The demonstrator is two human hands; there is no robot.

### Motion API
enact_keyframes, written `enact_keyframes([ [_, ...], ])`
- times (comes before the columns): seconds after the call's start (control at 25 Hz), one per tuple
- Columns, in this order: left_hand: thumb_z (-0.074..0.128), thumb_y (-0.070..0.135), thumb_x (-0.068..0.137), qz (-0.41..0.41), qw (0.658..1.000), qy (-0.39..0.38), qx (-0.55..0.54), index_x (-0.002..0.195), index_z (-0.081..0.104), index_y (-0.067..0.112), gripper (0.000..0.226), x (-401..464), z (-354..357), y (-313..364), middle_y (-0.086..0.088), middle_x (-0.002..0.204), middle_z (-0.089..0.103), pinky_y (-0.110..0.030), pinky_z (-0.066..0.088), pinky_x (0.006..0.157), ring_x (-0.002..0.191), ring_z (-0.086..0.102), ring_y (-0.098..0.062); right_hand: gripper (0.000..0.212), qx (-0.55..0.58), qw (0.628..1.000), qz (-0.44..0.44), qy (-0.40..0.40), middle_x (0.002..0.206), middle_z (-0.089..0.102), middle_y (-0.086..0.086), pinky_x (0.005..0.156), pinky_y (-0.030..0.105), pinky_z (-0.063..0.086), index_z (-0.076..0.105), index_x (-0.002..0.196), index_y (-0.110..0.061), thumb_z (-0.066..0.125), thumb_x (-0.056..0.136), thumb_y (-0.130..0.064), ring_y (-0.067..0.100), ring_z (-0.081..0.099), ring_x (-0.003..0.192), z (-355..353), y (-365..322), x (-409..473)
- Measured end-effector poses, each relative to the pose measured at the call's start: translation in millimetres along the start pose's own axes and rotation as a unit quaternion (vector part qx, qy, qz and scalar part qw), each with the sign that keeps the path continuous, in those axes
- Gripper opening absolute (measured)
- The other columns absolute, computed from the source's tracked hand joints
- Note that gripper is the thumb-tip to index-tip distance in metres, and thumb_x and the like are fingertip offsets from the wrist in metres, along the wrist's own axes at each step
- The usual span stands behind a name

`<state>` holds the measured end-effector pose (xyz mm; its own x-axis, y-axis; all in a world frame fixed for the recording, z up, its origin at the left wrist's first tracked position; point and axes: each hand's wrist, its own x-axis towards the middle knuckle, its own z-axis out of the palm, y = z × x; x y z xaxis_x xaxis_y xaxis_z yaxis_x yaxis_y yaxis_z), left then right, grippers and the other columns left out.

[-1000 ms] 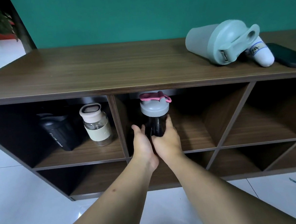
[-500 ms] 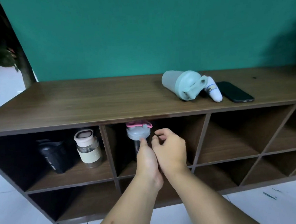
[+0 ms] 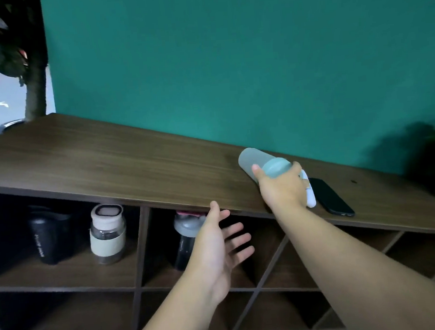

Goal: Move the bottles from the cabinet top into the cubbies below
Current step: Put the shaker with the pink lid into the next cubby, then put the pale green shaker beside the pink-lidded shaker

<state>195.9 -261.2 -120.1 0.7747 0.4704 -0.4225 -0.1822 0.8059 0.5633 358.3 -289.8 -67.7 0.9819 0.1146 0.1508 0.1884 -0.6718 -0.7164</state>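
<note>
Your left hand [image 3: 218, 244] hovers near the cubbies, fingers spread and empty; keep it ready to support. Farther off, your right hand [image 3: 281, 188] wraps the pale green frosted plastic bottle [image 3: 256, 162] lying on the cabinet top [image 3: 113, 161]. Grip firmly before lifting.

I see a pale mint bottle [image 3: 256, 162], teal wall [image 3: 229, 61], dark walnut-grain cabinet [image 3: 108, 162] — black phone [image 3: 330, 198], pink-lidded grey shaker [image 3: 188, 225].

The cabinet top [image 3: 113, 159] lies bare across the frame's left and centre. At right, a white bottle [image 3: 310, 197] and dark phone [image 3: 329, 199] crowd it. Lower-right cubbies [image 3: 285, 309] stand open; two bottles [image 3: 107, 233] fill the left cubby.
</note>
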Motion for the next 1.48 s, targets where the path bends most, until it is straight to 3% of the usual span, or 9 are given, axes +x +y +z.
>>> enact_keyframes([
  [0.16, 0.049, 0.058, 0.104, -0.007, 1.000, 0.002, -0.011, 0.131, 0.063, 0.017, 0.051, 0, -4, 8, -0.019, 0.123, 0.070, -0.056, 0.058, 0.094, 0.112, 0.070, -0.040, 0.080, 0.012, 1.000, -0.006, 0.029, 0.143, 0.049, 0.022, 0.075, 0.040, 0.039, 0.038, 0.141, -0.019, 0.080, 0.080, -0.049, 0.035, 0.050, 0.089, 3, -12, 6],
  [0.36, 0.050, 0.061, 0.102, 0.001, 1.000, -0.002, -0.005, 0.138, 0.060, 0.020, 0.055, -10, -7, 14, -0.018, 0.128, 0.067, -0.057, 0.060, 0.093, 0.114, 0.069, -0.040, 0.076, 0.102, 0.978, -0.179, 0.012, 0.133, 0.045, 0.003, 0.077, 0.029, 0.043, 0.045, 0.136, -0.034, 0.083, 0.070, -0.025, 0.020, 0.055, 0.103, -37, -4, -36],
  [0.52, 0.048, 0.077, 0.094, 0.039, 0.999, 0.006, 0.000, 0.138, 0.058, 0.023, 0.071, -31, -13, 17, -0.017, 0.131, 0.068, -0.057, 0.065, 0.079, 0.109, 0.072, -0.042, 0.080, 0.063, 0.918, -0.378, -0.105, 0.127, 0.049, -0.009, 0.092, 0.005, 0.038, 0.046, 0.127, -0.047, 0.079, 0.060, -0.018, -0.005, 0.050, 0.118, -98, 24, -96],
  [0.6, 0.057, 0.076, 0.090, 0.036, 0.999, 0.038, 0.017, 0.128, 0.065, 0.022, 0.067, -40, -16, 8, -0.014, 0.119, 0.077, -0.052, 0.067, 0.067, 0.099, 0.078, -0.037, 0.082, 0.008, 0.899, -0.402, -0.173, 0.133, 0.050, -0.011, 0.100, 0.013, 0.041, 0.048, 0.127, -0.050, 0.076, 0.058, -0.017, 0.003, 0.051, 0.126, -110, 46, -112],
  [0.76, 0.075, 0.048, 0.093, -0.058, 0.993, 0.094, 0.030, 0.117, 0.067, 0.011, 0.044, -31, -42, -44, -0.021, 0.111, 0.075, -0.052, 0.067, 0.068, 0.090, 0.079, -0.039, 0.096, -0.075, 0.910, -0.334, -0.233, 0.152, 0.038, -0.017, 0.111, 0.025, 0.042, 0.037, 0.145, -0.056, 0.073, 0.063, -0.022, 0.005, 0.044, 0.138, -86, 88, -130],
  [0.96, 0.069, 0.045, 0.098, -0.113, 0.976, 0.172, -0.065, 0.123, 0.066, 0.003, 0.049, 12, -82, -91, -0.025, 0.102, 0.079, -0.051, 0.063, 0.076, 0.090, 0.077, -0.041, 0.103, -0.093, 0.965, -0.168, -0.178, 0.175, 0.013, -0.008, 0.124, 0.042, 0.032, -0.002, 0.166, -0.029, 0.067, 0.090, -0.033, 0.026, 0.025, 0.157, -5, 117, -160],
  [1.08, 0.065, 0.053, 0.097, -0.141, 0.974, 0.178, -0.025, 0.115, 0.070, 0.004, 0.052, 38, -90, -104, -0.023, 0.080, 0.081, -0.051, 0.055, 0.080, 0.087, 0.072, -0.038, 0.096, -0.098, 0.969, -0.183, -0.134, 0.169, 0.014, -0.004, 0.110, 0.041, 0.048, 0.003, 0.163, -0.042, 0.067, 0.091, -0.046, 0.029, 0.040, 0.142, 27, 125, -158],
  [1.28, 0.061, 0.046, 0.101, -0.106, 0.979, 0.176, 0.010, 0.130, 0.068, 0.013, 0.044, 83, -86, -104, -0.015, 0.099, 0.082, -0.043, 0.067, 0.065, 0.075, 0.081, -0.031, 0.081, -0.156, 0.962, -0.202, -0.099, 0.162, 0.016, 0.008, 0.101, 0.039, 0.048, 0.013, 0.159, -0.052, 0.062, 0.097, -0.032, 0.034, 0.041, 0.127, 59, 130, -128],
  [1.48, 0.060, 0.044, 0.102, -0.076, 0.988, 0.112, 0.076, 0.128, 0.072, 0.014, 0.042, 120, -85, -103, -0.012, 0.108, 0.080, -0.044, 0.058, 0.088, 0.101, 0.074, -0.030, 0.079, -0.130, 0.969, -0.193, -0.077, 0.165, 0.012, 0.011, 0.104, 0.044, 0.044, 0.027, 0.158, -0.048, 0.065, 0.093, -0.023, 0.037, 0.032, 0.133, 85, 119, -103],
])
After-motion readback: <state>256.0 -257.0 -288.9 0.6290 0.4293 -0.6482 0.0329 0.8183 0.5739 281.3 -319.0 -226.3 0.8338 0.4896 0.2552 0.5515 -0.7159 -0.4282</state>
